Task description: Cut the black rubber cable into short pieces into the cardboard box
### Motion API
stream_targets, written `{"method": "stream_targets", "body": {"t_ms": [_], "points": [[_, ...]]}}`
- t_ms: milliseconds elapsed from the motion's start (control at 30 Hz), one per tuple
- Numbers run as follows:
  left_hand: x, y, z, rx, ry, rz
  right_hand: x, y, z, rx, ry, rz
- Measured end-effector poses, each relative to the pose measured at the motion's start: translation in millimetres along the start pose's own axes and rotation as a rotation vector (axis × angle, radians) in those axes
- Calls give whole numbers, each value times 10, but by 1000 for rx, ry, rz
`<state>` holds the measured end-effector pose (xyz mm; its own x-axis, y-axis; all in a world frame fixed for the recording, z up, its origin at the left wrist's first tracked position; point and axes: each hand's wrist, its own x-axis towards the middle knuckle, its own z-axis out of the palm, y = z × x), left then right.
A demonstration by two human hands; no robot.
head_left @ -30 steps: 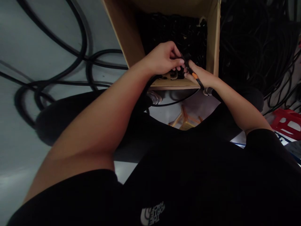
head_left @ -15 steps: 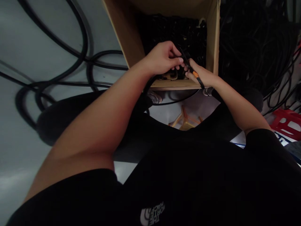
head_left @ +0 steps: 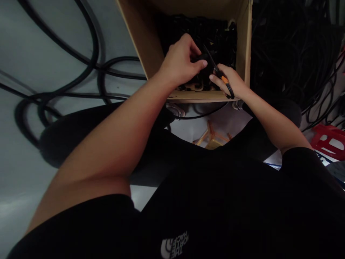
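Note:
Over the open cardboard box (head_left: 205, 95), my left hand (head_left: 183, 63) pinches a small black piece (head_left: 199, 57) between thumb and fingers; its exact kind is too dark to make out. Close by on the right, my right hand (head_left: 229, 78) is closed around scissors (head_left: 224, 80) with black and orange handles. Their dark blades point up and left, beside the black piece. Whether blades and piece touch, I cannot tell. Beneath both hands the box holds a heap of small black parts (head_left: 188, 27), with a few pale bits among them.
Thick black hoses (head_left: 93, 46) loop across the grey floor on the left. A dark pile of black hoses (head_left: 291, 54) lies right of the box. A red plastic stool or crate (head_left: 329, 141) stands at far right. Wooden stool legs (head_left: 211, 135) show between my knees.
My left hand has moved up and slightly left, away from my right hand, with the black piece showing in its fingers. The scissors now show more clearly; my right hand has barely shifted.

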<state>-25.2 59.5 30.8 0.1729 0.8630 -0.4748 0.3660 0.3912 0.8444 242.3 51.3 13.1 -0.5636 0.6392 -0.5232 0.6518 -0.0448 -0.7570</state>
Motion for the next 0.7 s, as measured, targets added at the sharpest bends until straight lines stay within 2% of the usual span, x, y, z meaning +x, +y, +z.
{"method": "stream_targets", "body": {"t_ms": [67, 167, 267, 467, 700], "points": [[12, -20, 2, 24, 2, 20, 29, 62, 10, -2, -15, -7], [34, -52, -3, -19, -111, 2, 64, 153, 22, -52, -19, -40], [65, -60, -56, 3, -200, 4, 71, 145, -4, -98, 13, -42], [109, -33, -174, 222, -222, 18, 57, 16, -92, -72, 11, -7], [74, -49, -139, 285, -280, 100, 59, 88, -86, -74, -56, -61]]}}
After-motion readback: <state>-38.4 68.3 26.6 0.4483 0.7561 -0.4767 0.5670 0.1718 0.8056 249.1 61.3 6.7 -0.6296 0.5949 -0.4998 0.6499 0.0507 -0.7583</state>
